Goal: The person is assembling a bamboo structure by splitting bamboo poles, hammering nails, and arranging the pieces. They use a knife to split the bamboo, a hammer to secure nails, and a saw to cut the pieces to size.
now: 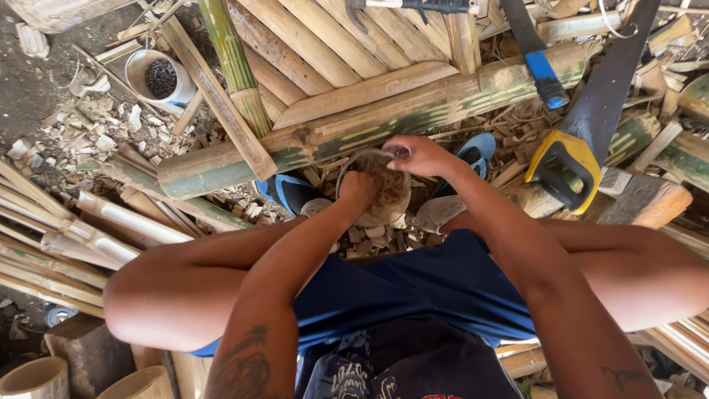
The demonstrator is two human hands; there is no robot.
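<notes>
Head view: left hand [357, 186] reaches into a round bowl [384, 199], fingers hidden, while right hand [421, 156] fingers pinch its rim.

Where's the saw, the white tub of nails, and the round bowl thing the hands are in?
Handsaw [572, 159], head view, yellow handle.
White tub [140, 66], head view, rim.
Round bowl [395, 196], head view, right inner wall.

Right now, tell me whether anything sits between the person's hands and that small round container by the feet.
Nothing visible does. The left hand reaches into the small round container and the right hand grips its rim. The thick bamboo pole lies just beyond, not between them.
</notes>
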